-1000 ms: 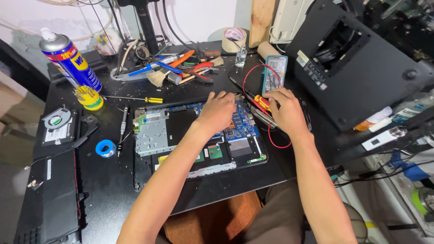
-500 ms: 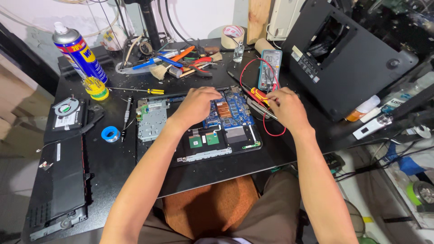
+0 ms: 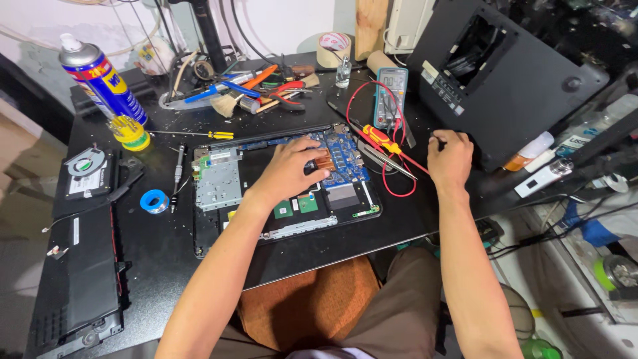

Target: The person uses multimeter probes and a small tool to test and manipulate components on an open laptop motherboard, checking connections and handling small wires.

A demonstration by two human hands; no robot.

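An opened laptop base (image 3: 219,233) lies in the middle of the black table, its blue motherboard (image 3: 344,158) exposed. My left hand (image 3: 292,166) rests palm down on the board with fingers spread and holds nothing. My right hand (image 3: 450,158) is off to the right of the laptop, fingers curled closed on the table near the black casing; a tiny dark bit shows at its fingertips, too small to identify. Between the hands lie a red probe (image 3: 379,137) with its red lead and metal tweezers (image 3: 380,161). A multimeter (image 3: 390,96) sits just behind them.
A spray can (image 3: 100,76) stands far left, with a yellow-handled screwdriver (image 3: 199,134), blue tape roll (image 3: 155,201), loose fan (image 3: 90,169) and long black battery (image 3: 76,272) nearby. Several hand tools (image 3: 252,90) clutter the back. A large black casing (image 3: 505,73) fills the right.
My right hand left the red probe area and moved right toward the black casing. My left hand stayed on the motherboard. The camera view shifted closer.
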